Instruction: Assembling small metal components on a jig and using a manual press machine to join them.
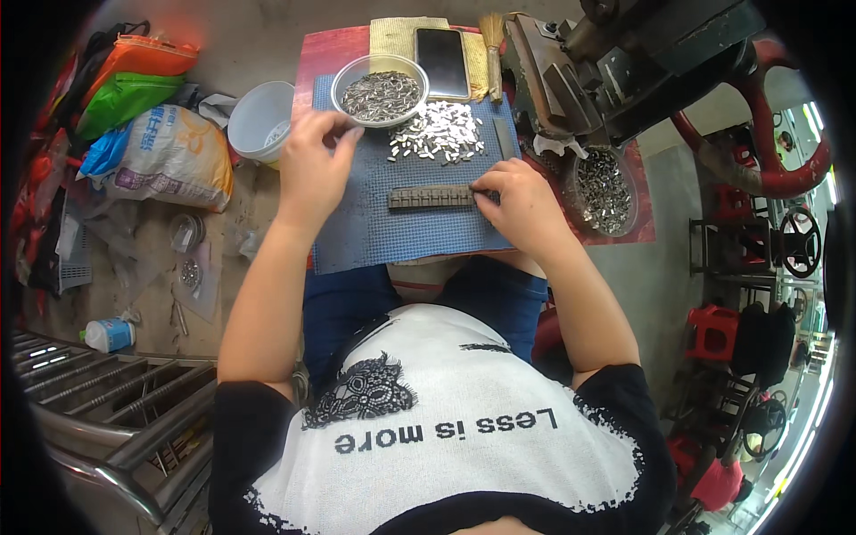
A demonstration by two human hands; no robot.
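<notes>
From where I stand, two bare hands are at work. The right hand (520, 198) has its fingers drawn narrow about the right end of one long grey metal bar with a row of grooves (431, 197), which lies crosswise near the front of the mat. The left hand (316, 165) hangs by the near left rim of one round clear plastic bowl (385, 62), thumb and forefinger close together; I cannot tell whether anything is between them.

The bowl holds a pile of small grey metal pins (383, 96), too many to count. Just beside it spreads one heap of short shiny silver pieces (439, 131), also past counting. One blue textured mat (343, 234) lies beneath all this, with one flat dark metal strip (506, 138) at its right side.

Behind are one black rectangular phone (441, 62) and one straw brush (492, 45). They share one red desk (325, 49).

To the right stands one dark machine with a curved red handle (758, 152), and below it one round clear tub (634, 209) of metal bits. Left of the desk is one white translucent bucket (245, 116), near one bulky printed sack (169, 147).
</notes>
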